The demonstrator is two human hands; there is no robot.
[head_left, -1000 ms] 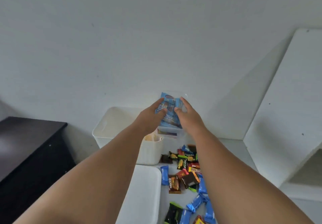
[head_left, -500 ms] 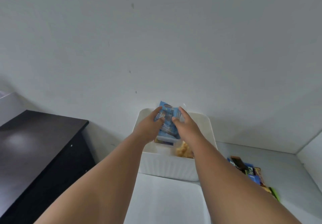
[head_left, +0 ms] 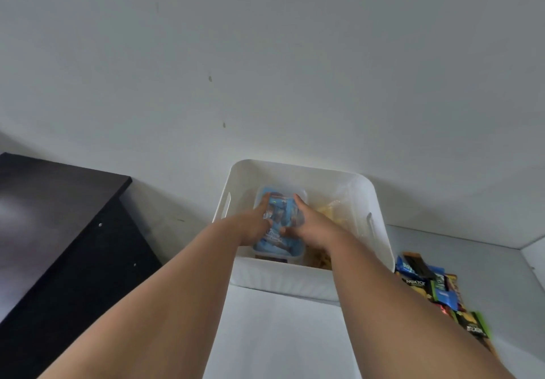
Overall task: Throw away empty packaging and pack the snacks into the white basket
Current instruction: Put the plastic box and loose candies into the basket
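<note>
A white basket stands against the wall on the white surface. Both my hands reach down into it and hold a clear plastic box filled with blue snack packets. My left hand grips the box's left side, my right hand its right side. The box sits low inside the basket's left half. A bag of yellow snacks lies in the basket to the right of the box. More wrapped snacks, blue, green and black, lie in a heap on the surface right of the basket.
A flat white lid or board lies in front of the basket between my forearms. A black cabinet stands to the left, lower than the surface. The grey wall rises right behind the basket.
Both hands have carried the box of blue packets from above the snack heap over to the basket and lowered it inside. The view has swung left and closer to the basket.
</note>
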